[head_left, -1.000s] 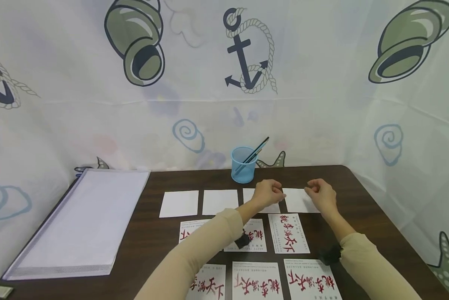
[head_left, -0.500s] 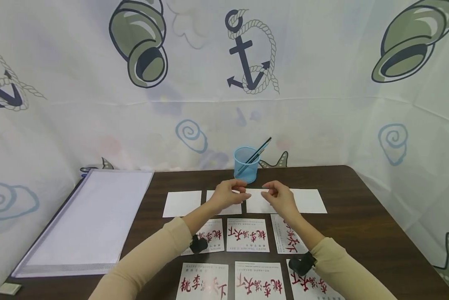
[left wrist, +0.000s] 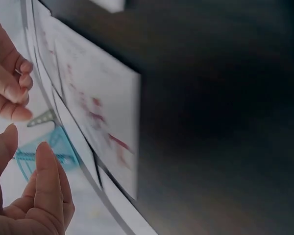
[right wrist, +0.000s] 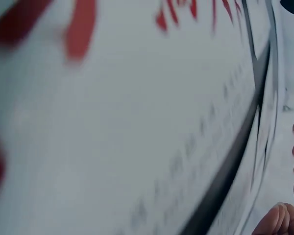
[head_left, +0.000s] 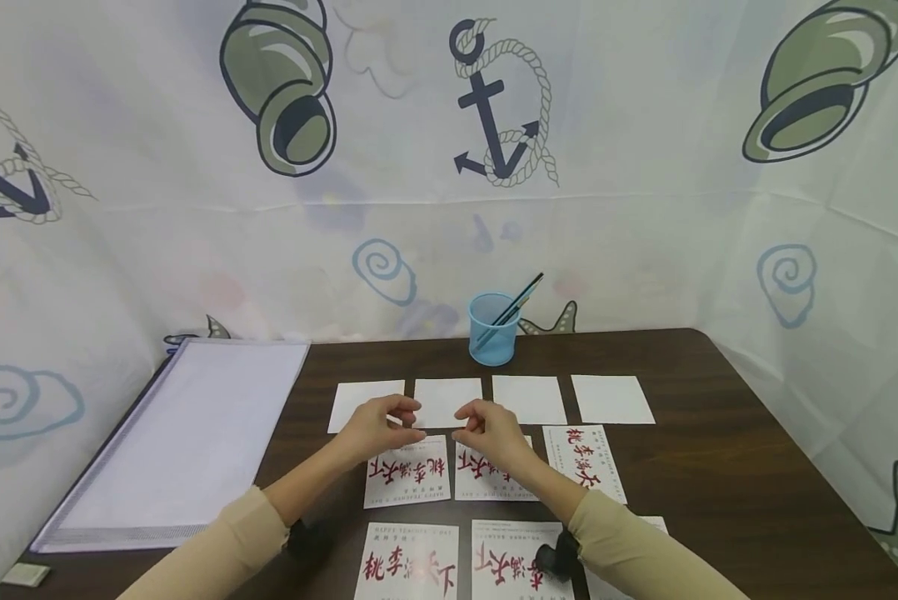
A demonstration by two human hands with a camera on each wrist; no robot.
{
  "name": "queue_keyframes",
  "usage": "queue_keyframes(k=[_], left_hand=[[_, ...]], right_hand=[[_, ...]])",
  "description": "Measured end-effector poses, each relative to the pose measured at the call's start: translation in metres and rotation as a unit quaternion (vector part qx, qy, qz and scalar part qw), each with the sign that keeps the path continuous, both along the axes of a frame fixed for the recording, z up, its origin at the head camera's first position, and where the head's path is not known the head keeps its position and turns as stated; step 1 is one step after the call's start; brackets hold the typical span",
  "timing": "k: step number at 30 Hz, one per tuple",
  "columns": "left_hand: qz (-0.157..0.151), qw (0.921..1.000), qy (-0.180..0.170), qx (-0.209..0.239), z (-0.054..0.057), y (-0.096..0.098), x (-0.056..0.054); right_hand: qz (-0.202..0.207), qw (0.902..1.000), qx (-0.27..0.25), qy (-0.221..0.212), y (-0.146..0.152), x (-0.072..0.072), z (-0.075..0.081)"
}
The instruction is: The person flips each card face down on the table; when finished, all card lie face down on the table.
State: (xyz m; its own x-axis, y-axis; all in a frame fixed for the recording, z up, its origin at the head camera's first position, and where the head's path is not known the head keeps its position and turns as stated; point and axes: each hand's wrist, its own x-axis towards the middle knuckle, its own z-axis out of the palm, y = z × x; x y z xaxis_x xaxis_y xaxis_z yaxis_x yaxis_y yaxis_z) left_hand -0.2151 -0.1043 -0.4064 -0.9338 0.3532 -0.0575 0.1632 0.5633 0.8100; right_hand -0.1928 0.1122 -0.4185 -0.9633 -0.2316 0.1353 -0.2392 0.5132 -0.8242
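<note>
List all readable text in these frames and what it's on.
"HAPPY TEACHER'S DAY", plus red "桃李", rest lost in glare: near-row left card
"桃李满天下", right to left: middle-row left card
"桃李满天", downward: middle-row right card, lower end covered
Partly covered, not fully readable: middle-row centre card, near-row centre card
Mostly hidden, unreadable: near-row right card
Other fine print: too small; wrist-view print blurred
Back-row blank cards: none visible
</note>
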Motion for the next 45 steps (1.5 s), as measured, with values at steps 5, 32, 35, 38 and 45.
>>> queue_keyframes(k=[5, 32, 35, 38, 45], left_hand=[[0.026, 0.9996, -0.006, -0.013, -0.005, -0.027, 0.012], [0.019, 0.9878, 0.039, -0.15, -0.017, -0.042, 0.016], [0.022, 0.9872, 0.042, -0.152, -0.017, -0.042, 0.017], [0.023, 0.9897, 0.042, -0.135, -0.019, -0.041, 0.019], [0.0, 0.997, 0.04, -0.067, -0.02, -0.046, 0.019]], right_hand=[[0.019, 0.9994, 0.027, -0.008, -0.013, 0.003, -0.007], [0.049, 0.9867, 0.155, 0.006, -0.029, 0.004, -0.01], [0.051, 0.9866, 0.155, 0.005, -0.03, 0.004, -0.01], [0.053, 0.987, 0.152, 0.003, -0.03, 0.005, -0.009], [0.042, 0.9932, 0.106, -0.02, -0.027, 0.006, -0.006]])
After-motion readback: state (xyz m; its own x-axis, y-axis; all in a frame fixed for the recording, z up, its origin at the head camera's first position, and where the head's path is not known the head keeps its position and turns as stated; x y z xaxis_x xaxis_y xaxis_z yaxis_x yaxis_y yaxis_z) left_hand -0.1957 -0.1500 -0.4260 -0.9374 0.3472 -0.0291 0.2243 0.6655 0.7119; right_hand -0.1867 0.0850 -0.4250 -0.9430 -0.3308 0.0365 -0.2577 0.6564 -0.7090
